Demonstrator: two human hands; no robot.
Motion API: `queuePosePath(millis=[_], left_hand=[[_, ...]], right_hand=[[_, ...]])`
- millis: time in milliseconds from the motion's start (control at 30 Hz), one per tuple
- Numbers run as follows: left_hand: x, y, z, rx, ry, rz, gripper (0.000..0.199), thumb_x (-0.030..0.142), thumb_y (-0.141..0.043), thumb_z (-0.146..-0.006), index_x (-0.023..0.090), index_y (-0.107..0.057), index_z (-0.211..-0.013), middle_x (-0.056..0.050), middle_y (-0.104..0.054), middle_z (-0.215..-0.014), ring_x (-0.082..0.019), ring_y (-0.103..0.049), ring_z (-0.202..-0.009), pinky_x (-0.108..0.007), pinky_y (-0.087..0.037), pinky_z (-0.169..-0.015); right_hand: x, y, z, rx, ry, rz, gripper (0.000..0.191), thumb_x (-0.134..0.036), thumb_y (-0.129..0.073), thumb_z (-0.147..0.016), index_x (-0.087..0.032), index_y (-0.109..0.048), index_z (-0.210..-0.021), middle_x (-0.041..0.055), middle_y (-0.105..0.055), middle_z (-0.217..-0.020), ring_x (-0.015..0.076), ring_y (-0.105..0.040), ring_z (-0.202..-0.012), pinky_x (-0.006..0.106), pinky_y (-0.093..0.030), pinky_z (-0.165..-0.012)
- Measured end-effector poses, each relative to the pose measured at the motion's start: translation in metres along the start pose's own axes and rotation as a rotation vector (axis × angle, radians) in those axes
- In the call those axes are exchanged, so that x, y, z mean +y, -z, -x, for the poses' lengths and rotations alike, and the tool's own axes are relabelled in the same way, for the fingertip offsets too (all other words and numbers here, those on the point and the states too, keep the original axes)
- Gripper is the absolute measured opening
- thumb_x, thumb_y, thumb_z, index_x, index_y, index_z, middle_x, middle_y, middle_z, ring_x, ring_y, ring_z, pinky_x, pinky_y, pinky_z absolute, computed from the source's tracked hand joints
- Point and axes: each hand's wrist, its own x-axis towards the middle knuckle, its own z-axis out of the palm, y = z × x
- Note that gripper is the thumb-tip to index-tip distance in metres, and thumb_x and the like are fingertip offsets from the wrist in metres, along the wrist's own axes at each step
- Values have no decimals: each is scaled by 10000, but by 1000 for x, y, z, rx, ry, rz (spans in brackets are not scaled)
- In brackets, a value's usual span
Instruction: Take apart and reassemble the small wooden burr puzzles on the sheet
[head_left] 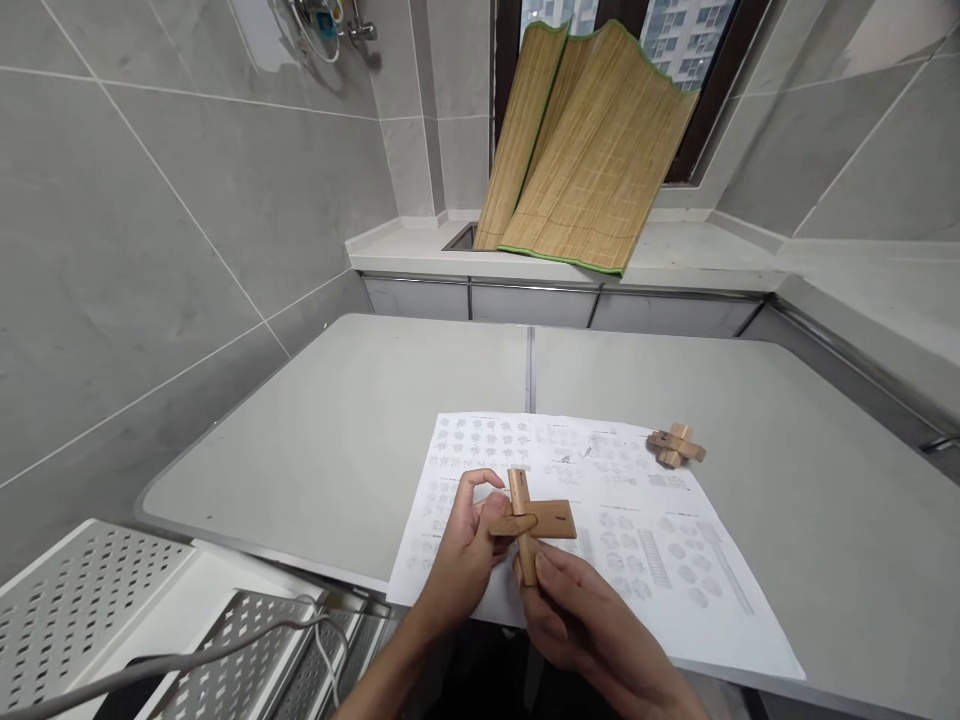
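Interlocked wooden pieces (pixel 551 519) form a cross above the printed sheet, with small dark marks on the upright bar and on the wide flat piece. My left hand (pixel 469 545) grips the left end of the cross between thumb and fingers, its index finger curled above. The lower end of the upright bar is pinched by my right hand (pixel 574 610), from below. Under both hands lies a large white sheet (pixel 480 440) printed with rows of small diagrams. A second wooden cross-shaped assembly (pixel 676 446) rests at the sheet's upper right edge.
The light grey folding table (pixel 375 400) has a seam down its middle. White perforated racks (pixel 97 590) and a grey cable (pixel 225 655) are at the lower left. Behind the table, a bamboo mat (pixel 585 150) leans against the window above a white ledge (pixel 675 250).
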Motion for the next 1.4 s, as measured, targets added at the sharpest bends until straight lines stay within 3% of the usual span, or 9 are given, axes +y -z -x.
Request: queuePosePath(millis=[133,267,400,533,700,1100,1400], left_hand=[[3,0,-6,-51,49,-8,438,646,-493,-1013,243,-420,-1168,125,-332,-609,-83,-242,-511,-211,-211,-498],[2,5,-11,-62,49,-153,440,554,-505,-1032,233,-374,-1303,73,-549,-726,-89,-358,-520,-230,-320,-526],[0,20,-11,58,-49,-386,375,455,-508,-1043,218,-411,-1317,-6,-644,-930,-122,-503,-669,-260,-415,-640],[-2,38,-10,136,-88,-596,295,447,-511,-1039,209,-553,-1210,-19,-652,-915,-159,-556,-772,-281,-447,-725],[-5,45,-8,135,-81,-680,287,451,-510,-1032,200,-639,-1086,-24,-656,-863,-169,-571,-755,-282,-450,-705],[-6,45,-7,98,-61,-698,305,465,-501,-1034,208,-663,-1054,-32,-678,-850,-175,-569,-742,-281,-451,-689],[-4,44,-6,96,-68,-692,314,466,-509,-1025,202,-680,-1029,-38,-680,-834,-177,-572,-730,-283,-454,-678]], right_hand=[[-13,-6,0,125,22,8,395,-554,-690,-971,-185,-601,-860,-62,-417,-612,65,-239,-486,235,-169,-475],[-32,1,4,284,75,43,406,-533,-744,-932,-179,-603,-794,-59,-399,-608,70,-239,-508,245,-204,-506],[-57,25,10,427,117,241,440,-572,-748,-913,-170,-632,-777,-36,-457,-608,79,-284,-510,263,-233,-507],[-79,54,7,567,113,458,461,-616,-712,-922,-160,-681,-862,-15,-535,-639,86,-340,-509,274,-293,-526],[-96,81,-12,677,178,469,460,-613,-728,-907,-157,-678,-863,-5,-551,-682,92,-389,-520,269,-334,-509],[-113,121,-42,706,272,291,350,-493,-793,-864,-171,-665,-825,-11,-556,-677,92,-413,-519,237,-357,-434],[-129,140,-47,644,256,106,329,-400,-791,-851,-200,-546,-759,-68,-387,-628,68,-311,-483,215,-308,-394]])
